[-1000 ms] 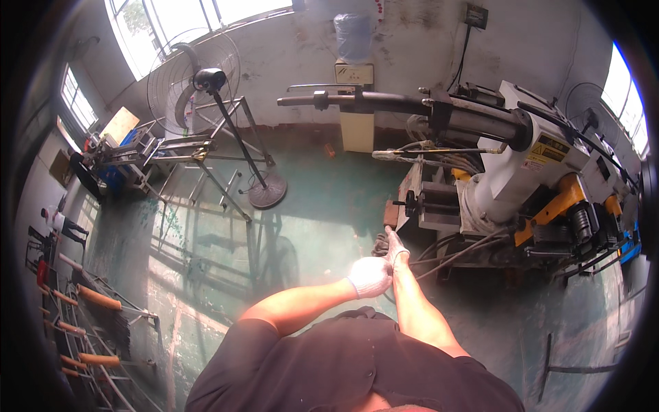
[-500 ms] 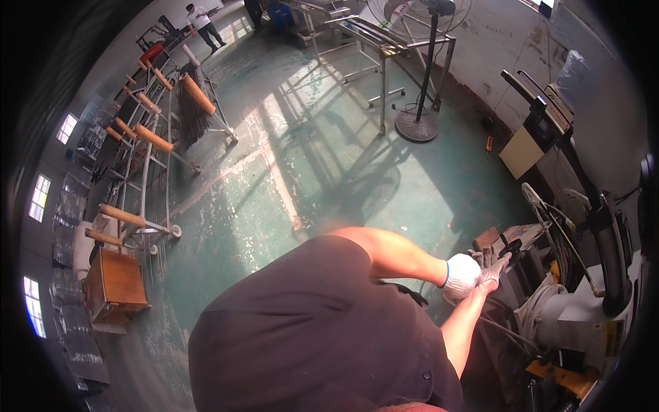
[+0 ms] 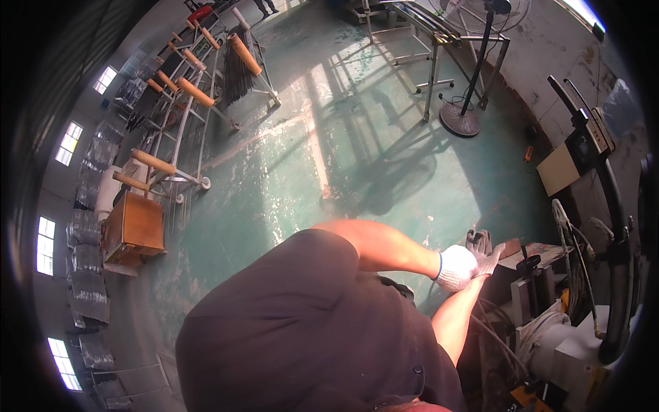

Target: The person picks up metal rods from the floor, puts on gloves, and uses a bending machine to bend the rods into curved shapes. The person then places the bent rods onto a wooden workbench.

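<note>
My left hand [image 3: 457, 268], in a white knit glove with a blue-edged cuff, is closed at the wrist of my right hand, on the cuff of the other glove. Its fingertips are hidden behind that wrist. My right hand [image 3: 489, 259] wears a glove with a grey-coated palm [image 3: 479, 242], and its fingers look stretched and apart. Both hands are together at the right of the view, just left of a black knob [image 3: 528, 262] on a machine, without touching it.
Hoses and a white machine housing [image 3: 570, 343] stand at right, below a black arm [image 3: 616, 275]. A pedestal fan [image 3: 460, 118] and metal frame table [image 3: 434, 75] are farther off. At left are a roller rack [image 3: 185, 137] and wooden box [image 3: 141, 223]. A person's legs [image 3: 266, 8] show far back.
The view has turned left, so the room has shifted right and down in it. My hands have drawn left, away from the black knob, still joined at the right wrist.
</note>
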Tool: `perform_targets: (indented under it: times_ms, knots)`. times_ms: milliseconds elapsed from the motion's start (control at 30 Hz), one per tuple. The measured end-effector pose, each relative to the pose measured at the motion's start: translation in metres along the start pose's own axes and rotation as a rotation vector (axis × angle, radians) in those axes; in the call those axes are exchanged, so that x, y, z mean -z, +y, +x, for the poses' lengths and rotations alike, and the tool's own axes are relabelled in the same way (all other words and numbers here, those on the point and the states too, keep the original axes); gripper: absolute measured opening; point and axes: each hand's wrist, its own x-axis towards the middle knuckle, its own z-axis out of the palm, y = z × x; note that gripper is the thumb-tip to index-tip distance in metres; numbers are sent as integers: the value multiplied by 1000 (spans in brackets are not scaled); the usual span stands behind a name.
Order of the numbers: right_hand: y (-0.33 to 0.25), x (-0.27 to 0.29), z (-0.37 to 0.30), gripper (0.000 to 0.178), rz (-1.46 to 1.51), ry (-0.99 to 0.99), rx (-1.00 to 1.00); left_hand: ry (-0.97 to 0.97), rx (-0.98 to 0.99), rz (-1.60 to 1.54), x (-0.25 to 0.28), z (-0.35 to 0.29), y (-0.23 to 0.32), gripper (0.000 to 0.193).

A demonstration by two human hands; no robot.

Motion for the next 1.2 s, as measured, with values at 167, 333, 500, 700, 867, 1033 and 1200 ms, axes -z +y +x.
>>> perform_targets:
  times_ms: [167,333,500,700,867,1033,1200]
  knots:
    - [21,-33,18,73,28,-169,-4,106,42,42,35,-32,-9,25]
    - [65,-128,12,62,35,7,312,341,168,104,79,-65,-35,22]
    - [133,-150,52,44,36,-101,288,487,252,132,135,-112,-96,24]
    - [230,-268,72,49,326,-206,143,257,415,-19,174,-208,-183,23]
    - [296,-332,103,44,150,-913,125,466,407,-424,200,-297,-225,22]
    - [413,-285,162,43,-577,-511,176,779,341,-277,283,-331,-244,37]
    - [535,-316,181,32,-267,-250,-451,857,439,-80,317,-370,-316,40]
